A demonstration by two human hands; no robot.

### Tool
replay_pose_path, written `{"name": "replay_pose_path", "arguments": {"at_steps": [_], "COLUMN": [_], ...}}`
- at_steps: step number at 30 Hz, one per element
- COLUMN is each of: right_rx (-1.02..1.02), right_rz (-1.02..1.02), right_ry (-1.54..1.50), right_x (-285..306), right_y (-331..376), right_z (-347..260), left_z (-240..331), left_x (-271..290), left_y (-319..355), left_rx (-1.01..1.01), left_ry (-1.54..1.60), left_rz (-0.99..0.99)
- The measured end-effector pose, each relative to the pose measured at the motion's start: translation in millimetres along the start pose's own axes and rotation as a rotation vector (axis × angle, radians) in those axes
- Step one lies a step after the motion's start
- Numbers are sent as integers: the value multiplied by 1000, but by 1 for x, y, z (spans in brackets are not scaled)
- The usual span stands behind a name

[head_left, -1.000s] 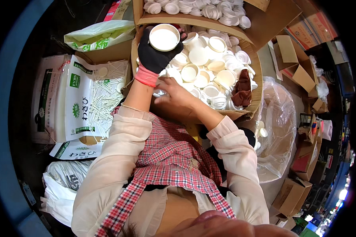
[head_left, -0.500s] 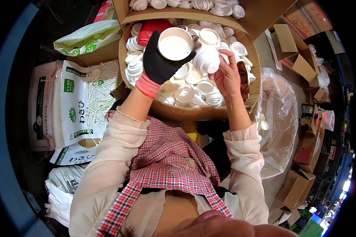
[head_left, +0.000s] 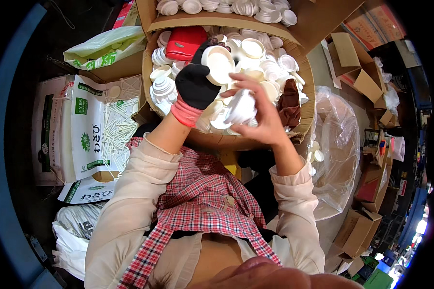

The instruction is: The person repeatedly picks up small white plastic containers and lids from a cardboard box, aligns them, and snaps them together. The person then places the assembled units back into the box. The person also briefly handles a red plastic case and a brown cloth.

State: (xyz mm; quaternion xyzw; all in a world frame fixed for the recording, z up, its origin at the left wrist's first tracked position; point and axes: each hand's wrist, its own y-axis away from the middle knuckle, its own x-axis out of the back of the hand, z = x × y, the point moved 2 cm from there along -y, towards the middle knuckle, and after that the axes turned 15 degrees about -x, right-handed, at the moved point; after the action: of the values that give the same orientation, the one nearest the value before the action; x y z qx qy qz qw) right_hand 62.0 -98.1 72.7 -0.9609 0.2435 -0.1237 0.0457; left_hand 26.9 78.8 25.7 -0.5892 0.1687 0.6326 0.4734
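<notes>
My left hand (head_left: 196, 87), in a black glove with a pink cuff, grips a round white plastic cap (head_left: 220, 66) with a raised rim. Its fingers wrap the far and left side of the cap. Close by on the right, my bare right hand (head_left: 266, 117) holds a white stepped, ribbed plastic piece (head_left: 240, 108), slightly blurred, between thumb and fingers. Both hands are over a large cardboard box (head_left: 310, 96) full of similar white plastic pieces (head_left: 252, 47). At the box's far left lies a red pouch (head_left: 186, 43); at its right side is crumpled brown material (head_left: 289, 103).
A second box with white pieces (head_left: 270, 14) stands beyond. Left are a printed white sack (head_left: 87, 125) with thin white sticks (head_left: 118, 123) and a green-white bag (head_left: 106, 45). Right are a clear plastic bag (head_left: 340, 159) and an open carton (head_left: 357, 229).
My right hand has moved nearer and left with the ribbed piece, turning it. My left hand has shifted slightly right and nearer, tilting the cap; more of the red pouch shows.
</notes>
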Motion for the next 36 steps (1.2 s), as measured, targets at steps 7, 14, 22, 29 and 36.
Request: {"name": "replay_pose_path", "arguments": {"at_steps": [7, 14, 22, 29, 36], "right_rx": [-153, -198, 33, 153, 144], "right_rz": [-51, 117, 488, 569, 545], "right_ry": [255, -295, 420, 686, 662], "right_x": [23, 33, 17, 5, 7], "right_y": [-4, -2, 1, -3, -1], "right_z": [1, 2, -22, -18, -17], "left_z": [-5, 19, 13, -5, -13], "left_x": [-2, -13, -32, -41, -32], "left_y": [15, -3, 9, 21, 19], "left_rx": [-186, -152, -598, -512, -547], "left_ry": [-971, -992, -1844, -1618, -1477], "left_rz": [-501, -413, -725, -690, -650]}}
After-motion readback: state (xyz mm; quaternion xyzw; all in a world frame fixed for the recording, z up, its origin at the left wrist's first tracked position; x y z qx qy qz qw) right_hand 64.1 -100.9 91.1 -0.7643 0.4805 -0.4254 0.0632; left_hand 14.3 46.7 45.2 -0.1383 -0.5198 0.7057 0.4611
